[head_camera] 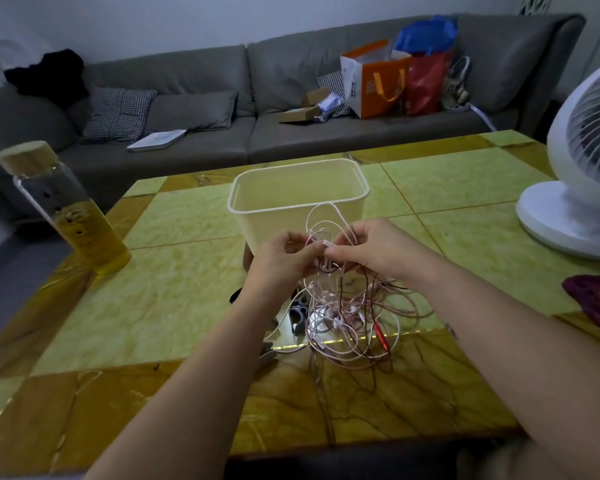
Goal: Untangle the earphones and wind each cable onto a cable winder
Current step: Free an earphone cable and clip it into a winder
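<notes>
Left hand [284, 258] and right hand [369, 249] both pinch, fingers curled, a raised knot of the tangled earphones [347, 317], whose pink, white and dark cables spill onto the bench [153, 306] just in front of a cream tub [274, 223], floor unseen, while a wood-capped bottle [84, 233] holds yellow liquid.

The left forearm [222, 341] hides most of some dark grey pieces [300, 313], and the right edge crops the fan [568, 209].

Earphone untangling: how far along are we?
Early. Done: nothing looks wound; the cables lie in one tangled heap on the table. In hand: left hand and right hand pinch strands held above it. Left: separating each cable, then all the winding.
</notes>
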`<state>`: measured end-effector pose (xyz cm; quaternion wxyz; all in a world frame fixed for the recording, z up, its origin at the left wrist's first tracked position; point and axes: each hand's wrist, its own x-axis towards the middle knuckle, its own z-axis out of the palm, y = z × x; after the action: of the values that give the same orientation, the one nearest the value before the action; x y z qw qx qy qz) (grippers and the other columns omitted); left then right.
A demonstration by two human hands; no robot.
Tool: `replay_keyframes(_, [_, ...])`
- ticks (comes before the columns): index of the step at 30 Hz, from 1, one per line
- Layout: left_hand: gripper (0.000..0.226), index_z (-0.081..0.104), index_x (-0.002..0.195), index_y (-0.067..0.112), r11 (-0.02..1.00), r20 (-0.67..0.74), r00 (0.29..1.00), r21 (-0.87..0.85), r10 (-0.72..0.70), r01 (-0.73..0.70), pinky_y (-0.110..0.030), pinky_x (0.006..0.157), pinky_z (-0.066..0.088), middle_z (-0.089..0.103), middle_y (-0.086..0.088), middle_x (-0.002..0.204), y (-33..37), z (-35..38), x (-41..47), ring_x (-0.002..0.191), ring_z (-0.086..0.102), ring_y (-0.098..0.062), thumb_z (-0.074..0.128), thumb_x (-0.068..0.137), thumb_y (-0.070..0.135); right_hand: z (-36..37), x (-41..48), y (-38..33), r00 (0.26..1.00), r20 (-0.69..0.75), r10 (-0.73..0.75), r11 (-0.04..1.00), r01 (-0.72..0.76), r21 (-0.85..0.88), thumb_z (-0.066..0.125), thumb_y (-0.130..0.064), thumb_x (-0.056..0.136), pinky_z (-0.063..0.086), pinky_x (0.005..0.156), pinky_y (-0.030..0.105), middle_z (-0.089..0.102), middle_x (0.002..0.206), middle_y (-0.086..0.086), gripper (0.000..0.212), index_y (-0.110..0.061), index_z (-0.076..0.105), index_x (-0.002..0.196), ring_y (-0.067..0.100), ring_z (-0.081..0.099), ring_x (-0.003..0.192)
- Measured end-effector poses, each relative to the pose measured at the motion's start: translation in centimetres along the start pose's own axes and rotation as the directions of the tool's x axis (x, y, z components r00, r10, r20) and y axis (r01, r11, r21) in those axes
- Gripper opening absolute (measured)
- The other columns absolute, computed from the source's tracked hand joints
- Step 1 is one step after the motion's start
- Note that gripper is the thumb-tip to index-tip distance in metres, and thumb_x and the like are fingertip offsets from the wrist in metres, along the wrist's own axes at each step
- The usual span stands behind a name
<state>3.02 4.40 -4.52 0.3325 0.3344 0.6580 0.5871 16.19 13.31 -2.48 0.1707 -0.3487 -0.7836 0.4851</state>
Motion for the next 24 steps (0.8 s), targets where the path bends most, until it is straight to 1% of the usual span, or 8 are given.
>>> replay_keyframes(3, [0.010, 0.059, 0.091, 0.006, 0.995, 0.041, 0.999, -0.096, -0.034, 0.038, -0.022, 0.065, 0.057, 0.070, -0.011, 0.088, 0.0, -0.2, 0.0, 0.075, 0.070, -0.018, 0.065, 0.087, 0.000, 0.1, 0.0, 0.0, 1.000, 0.013, 0.006, 1.000, -0.005, -0.005, 0.077, -0.026, 0.079, 0.050, 0.062, 0.022, 0.071, 0.092, 0.003, 0.018, -0.021, 0.062, 0.089, 0.014, 0.068, 0.078])
replay_keyframes(6, [0.016, 0.059, 0.094, 0.007, 0.987, 0.070, 0.997, -0.152, -0.039, 0.050, -0.019, 0.062, 0.056, 0.070, -0.007, 0.088, 0.2, -0.2, 0.0, 0.073, 0.069, -0.015, 0.059, 0.089, -0.007, 0.0, 0.2, 0.1, 1.000, -0.021, 0.006, 0.999, -0.007, -0.045, 0.076, -0.022, 0.080, 0.049, 0.064, 0.024, 0.070, 0.090, 0.002, 0.017, -0.023, 0.062, 0.088, 0.013, 0.064, 0.073])
replay_keyframes(9, [0.023, 0.059, 0.094, 0.010, 0.984, 0.092, 0.994, -0.167, -0.055, 0.069, -0.017, 0.058, 0.054, 0.070, -0.004, 0.084, 0.4, -0.5, -0.1, 0.066, 0.068, -0.010, 0.054, 0.089, -0.012, -0.4, 0.0, 0.2, 0.999, -0.043, 0.010, 0.997, -0.013, -0.070, 0.075, -0.021, 0.081, 0.041, 0.057, 0.025, 0.069, 0.086, 0.003, 0.014, -0.023, 0.063, 0.087, 0.013, 0.058, 0.067])
replay_keyframes(12, [0.031, 0.060, 0.099, 0.013, 0.980, 0.114, 0.990, -0.171, -0.080, 0.099, -0.018, 0.058, 0.053, 0.070, -0.004, 0.089, 0.1, -1.0, 0.0, 0.068, 0.067, -0.009, 0.052, 0.089, -0.015, -1.1, 0.0, 0.4, 0.998, -0.045, 0.044, 0.996, -0.047, -0.075, 0.071, -0.022, 0.084, 0.038, 0.056, 0.027, 0.069, 0.088, 0.007, 0.009, -0.022, 0.063, 0.088, 0.015, 0.054, 0.065])
replay_keyframes(15, [0.034, 0.060, 0.102, 0.015, 0.982, 0.133, 0.986, -0.144, -0.099, 0.118, -0.026, 0.074, 0.052, 0.071, -0.005, 0.092, -0.2, -1.2, 0.0, 0.079, 0.066, -0.013, 0.054, 0.087, -0.015, -1.7, 0.1, 0.4, 0.998, -0.055, 0.033, 0.993, -0.039, -0.108, 0.064, -0.024, 0.090, 0.033, 0.049, 0.024, 0.069, 0.083, 0.003, 0.005, -0.019, 0.065, 0.090, 0.007, 0.045, 0.050])
replay_keyframes(18, [0.031, 0.060, 0.102, 0.016, 0.987, 0.150, 0.983, -0.111, -0.101, 0.119, -0.031, 0.084, 0.051, 0.073, -0.004, 0.093, -0.6, -1.2, 0.1, 0.084, 0.066, -0.015, 0.057, 0.088, -0.011, -2.1, 0.1, 0.2, 0.999, -0.050, 0.022, 0.989, -0.029, -0.146, 0.058, -0.027, 0.094, 0.033, 0.048, 0.022, 0.070, 0.074, -0.005, 0.017, -0.015, 0.067, 0.087, -0.001, 0.040, 0.038])
replay_keyframes(21, [0.027, 0.062, 0.103, 0.018, 0.991, 0.165, 0.981, -0.064, -0.104, 0.116, -0.030, 0.080, 0.052, 0.071, -0.009, 0.101, -1.1, -1.2, 0.4, 0.091, 0.067, -0.019, 0.064, 0.086, -0.003, -2.2, -0.1, -0.1, 0.999, -0.004, 0.050, 0.994, -0.050, -0.100, 0.055, -0.034, 0.095, 0.034, 0.052, 0.022, 0.060, 0.064, -0.005, 0.026, -0.016, 0.065, 0.079, 0.001, 0.045, 0.045])
replay_keyframes(24, [0.025, 0.062, 0.102, 0.020, 0.994, 0.161, 0.981, -0.003, -0.105, 0.107, -0.027, 0.076, 0.051, 0.071, -0.005, 0.097, -1.5, -1.1, 0.5, 0.087, 0.066, -0.017, 0.067, 0.086, 0.002, -2.0, -0.3, -0.1, 0.994, 0.077, 0.077, 0.993, -0.069, -0.095, 0.054, -0.047, 0.092, 0.046, 0.068, 0.032, 0.065, 0.087, 0.001, 0.034, -0.018, 0.068, 0.081, 0.014, 0.060, 0.081])
